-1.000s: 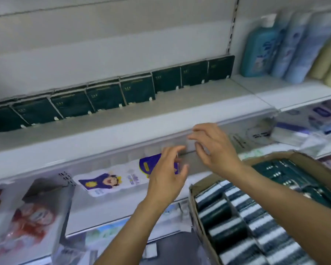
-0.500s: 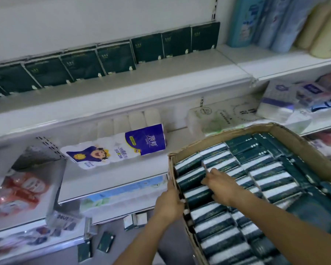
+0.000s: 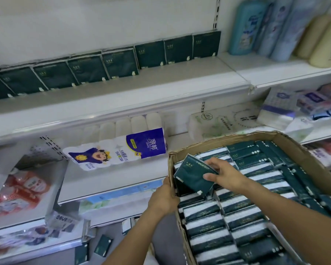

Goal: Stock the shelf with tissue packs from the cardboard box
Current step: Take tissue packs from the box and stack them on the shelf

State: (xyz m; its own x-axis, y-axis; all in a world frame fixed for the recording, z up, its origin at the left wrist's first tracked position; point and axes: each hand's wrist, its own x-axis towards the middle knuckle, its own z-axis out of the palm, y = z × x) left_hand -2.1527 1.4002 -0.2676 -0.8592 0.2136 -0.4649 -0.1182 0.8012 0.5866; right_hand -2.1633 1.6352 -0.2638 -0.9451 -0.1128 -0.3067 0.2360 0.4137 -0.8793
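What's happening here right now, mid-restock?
A person is pulling stock from the cardboard box. The right hand grips one dark green tissue pack, tilted and raised above the packed rows in the box. The left hand holds the box's left wall. On the upper shelf, a row of matching packs stands against the back panel. The held pack has not reached the shelf yet.

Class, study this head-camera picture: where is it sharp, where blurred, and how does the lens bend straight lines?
Head view: sharpest around the right hand holding a tissue pack over the cardboard box; the left edge is soft, the red packets smeared; the wide-angle lens bows the shelf edge; lighting flat, without hard shadows.
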